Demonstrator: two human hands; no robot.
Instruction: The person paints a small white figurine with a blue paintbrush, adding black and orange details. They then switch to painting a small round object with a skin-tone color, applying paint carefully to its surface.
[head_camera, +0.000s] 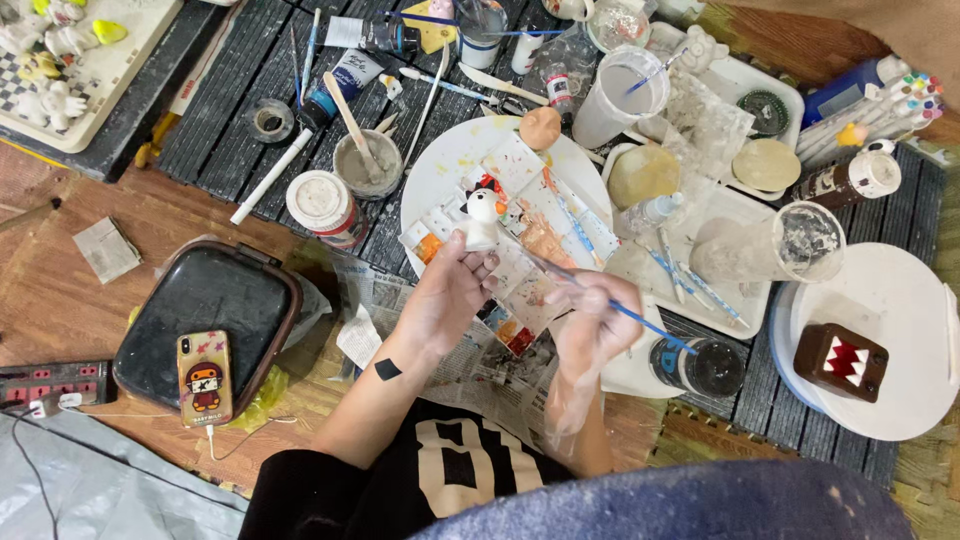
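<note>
Seen from the head camera, both hands are busy over a cluttered dark slatted table (230, 90). Left hand (450, 295) is closed around the base of a small white figurine (483, 218), holding it upright above a paint-smeared white palette plate (450, 165). Right hand (593, 320) pinches a thin blue-handled paintbrush (600, 300), its tip angled up toward the figurine's side. Newspaper (400, 300) lies under the wrists. Left of the arms sits a black tray (205, 310) with a phone (204, 377) in a cartoon case resting on it. Far right, a brown box-shaped figure (842, 362) with zigzag teeth stands on a round white plate (900, 300). A clear cup (790, 243) lies nearby.
</note>
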